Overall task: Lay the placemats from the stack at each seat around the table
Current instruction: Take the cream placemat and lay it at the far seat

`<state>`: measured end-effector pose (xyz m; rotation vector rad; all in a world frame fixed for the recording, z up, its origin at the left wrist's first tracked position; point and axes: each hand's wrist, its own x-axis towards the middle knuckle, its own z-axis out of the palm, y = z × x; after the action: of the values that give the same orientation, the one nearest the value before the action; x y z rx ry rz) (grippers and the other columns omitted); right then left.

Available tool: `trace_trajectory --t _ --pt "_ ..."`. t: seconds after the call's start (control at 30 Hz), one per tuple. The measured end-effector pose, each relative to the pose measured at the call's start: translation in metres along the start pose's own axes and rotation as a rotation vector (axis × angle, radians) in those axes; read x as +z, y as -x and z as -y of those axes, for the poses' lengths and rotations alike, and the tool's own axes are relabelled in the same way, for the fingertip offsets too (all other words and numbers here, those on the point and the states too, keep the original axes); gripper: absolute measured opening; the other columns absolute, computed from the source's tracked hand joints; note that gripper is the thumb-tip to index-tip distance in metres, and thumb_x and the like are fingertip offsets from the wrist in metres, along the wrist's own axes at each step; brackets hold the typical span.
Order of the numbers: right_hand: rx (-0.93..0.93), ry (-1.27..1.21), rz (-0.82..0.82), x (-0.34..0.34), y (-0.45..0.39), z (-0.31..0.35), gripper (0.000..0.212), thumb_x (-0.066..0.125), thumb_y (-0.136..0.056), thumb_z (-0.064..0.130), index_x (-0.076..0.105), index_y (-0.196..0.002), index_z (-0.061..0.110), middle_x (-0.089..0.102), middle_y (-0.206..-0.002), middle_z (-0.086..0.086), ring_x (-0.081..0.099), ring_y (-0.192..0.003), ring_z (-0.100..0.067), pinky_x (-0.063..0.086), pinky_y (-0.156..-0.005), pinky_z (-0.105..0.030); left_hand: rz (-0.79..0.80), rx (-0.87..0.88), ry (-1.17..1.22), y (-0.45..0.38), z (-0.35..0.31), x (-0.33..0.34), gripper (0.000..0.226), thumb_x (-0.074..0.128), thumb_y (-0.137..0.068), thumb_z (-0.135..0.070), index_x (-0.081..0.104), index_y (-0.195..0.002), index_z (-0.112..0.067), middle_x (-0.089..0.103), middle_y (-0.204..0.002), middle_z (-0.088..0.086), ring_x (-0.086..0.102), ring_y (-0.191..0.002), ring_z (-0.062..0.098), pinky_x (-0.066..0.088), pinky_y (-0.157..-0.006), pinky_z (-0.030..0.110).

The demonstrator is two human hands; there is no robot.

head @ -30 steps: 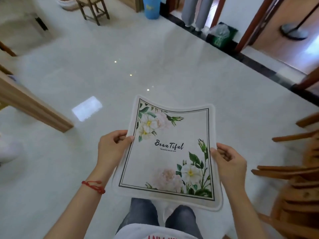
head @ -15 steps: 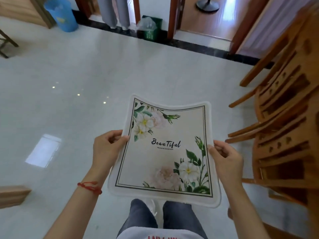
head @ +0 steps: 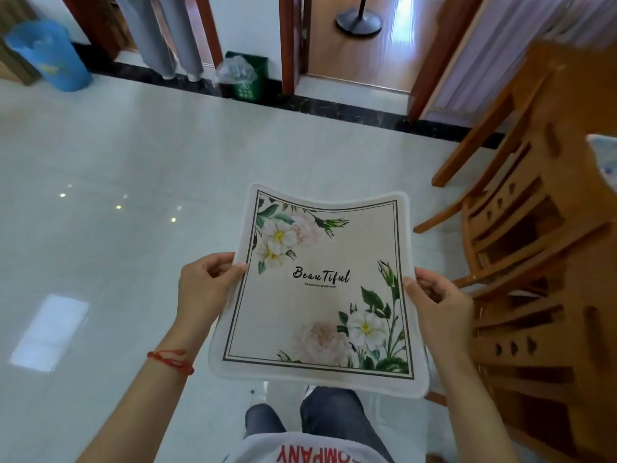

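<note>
Floral placemat point(head: 320, 289) held flat betw. both hands: left hand point(head: 205, 289) pinches left edge, right hand point(head: 440, 309) grips right edge; wooden chairs point(head: 541, 262) just right of right fingers.

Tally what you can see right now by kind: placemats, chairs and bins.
Placemats: 1, the floral placemat held by the left hand and right hand.
Chairs: 1, the wooden chair.
Bins: 2, a blue bin and a green bin.
Total: 4.

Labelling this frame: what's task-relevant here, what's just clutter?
Job: placemat, gripped at its side edges by left hand and right hand; wooden chairs.
Clutter: blue bin, green bin, stand base.
</note>
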<state>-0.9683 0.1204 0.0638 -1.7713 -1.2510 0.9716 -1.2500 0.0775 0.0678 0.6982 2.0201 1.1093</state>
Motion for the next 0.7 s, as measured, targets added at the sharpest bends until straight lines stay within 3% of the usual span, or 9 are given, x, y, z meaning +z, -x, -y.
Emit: trace_trajectory --t 0.1,0.23,0.43,0.53,0.7 --pt "0.003 0.0 0.002 -0.002 -0.051 0.013 0.022 0.066 -0.083 0.013 0.067 -0.105 0.01 0.065 -0.081 0.008 0.061 -0.076 -0.005 0.047 -0.063 -0.005 0.012 0.022 0.011 -0.03 -0.032 0.03 0.016 0.072 -0.077 -0.01 0.069 -0.093 -0.013 0.068 -0.077 0.0 0.063 -0.072 0.014 0.05 -0.073 0.025" --pt "0.017 0.007 -0.022 0.005 -0.106 0.028 0.021 0.065 -0.083 0.014 0.067 -0.105 0.011 0.065 -0.081 0.008 0.061 -0.076 -0.005 0.047 -0.063 -0.004 0.037 0.062 -0.012 -0.074 -0.069 0.062 0.016 0.071 -0.078 -0.011 0.067 -0.092 -0.016 0.067 -0.076 -0.003 0.062 -0.071 0.011 0.048 -0.067 0.02" --pt "0.055 0.027 -0.067 0.027 -0.184 0.046 0.023 0.066 -0.083 0.014 0.067 -0.105 0.009 0.066 -0.081 0.004 0.064 -0.079 -0.014 0.053 -0.074 -0.026 0.064 0.071 -0.03 -0.157 -0.113 0.101 0.025 0.074 -0.075 -0.014 0.07 -0.099 -0.008 0.069 -0.079 0.004 0.063 -0.077 0.02 0.052 -0.082 0.034" --pt "0.078 0.012 -0.113 0.04 -0.223 0.06 0.024 0.066 -0.083 0.015 0.067 -0.106 0.009 0.066 -0.081 0.004 0.063 -0.079 -0.012 0.052 -0.074 -0.027 0.103 0.082 -0.032 -0.201 -0.136 0.122 0.016 0.074 -0.075 -0.012 0.07 -0.091 -0.014 0.067 -0.07 -0.005 0.062 -0.071 0.016 0.052 -0.079 0.032" --pt "0.121 -0.031 -0.196 0.062 -0.285 0.087 0.025 0.066 -0.082 0.016 0.067 -0.107 0.011 0.069 -0.086 -0.001 0.066 -0.084 -0.018 0.055 -0.082 -0.042 0.168 0.135 -0.067 -0.271 -0.184 0.151 0.014 0.073 -0.076 -0.012 0.07 -0.09 -0.016 0.065 -0.058 -0.014 0.061 -0.066 0.01 0.051 -0.071 0.027"
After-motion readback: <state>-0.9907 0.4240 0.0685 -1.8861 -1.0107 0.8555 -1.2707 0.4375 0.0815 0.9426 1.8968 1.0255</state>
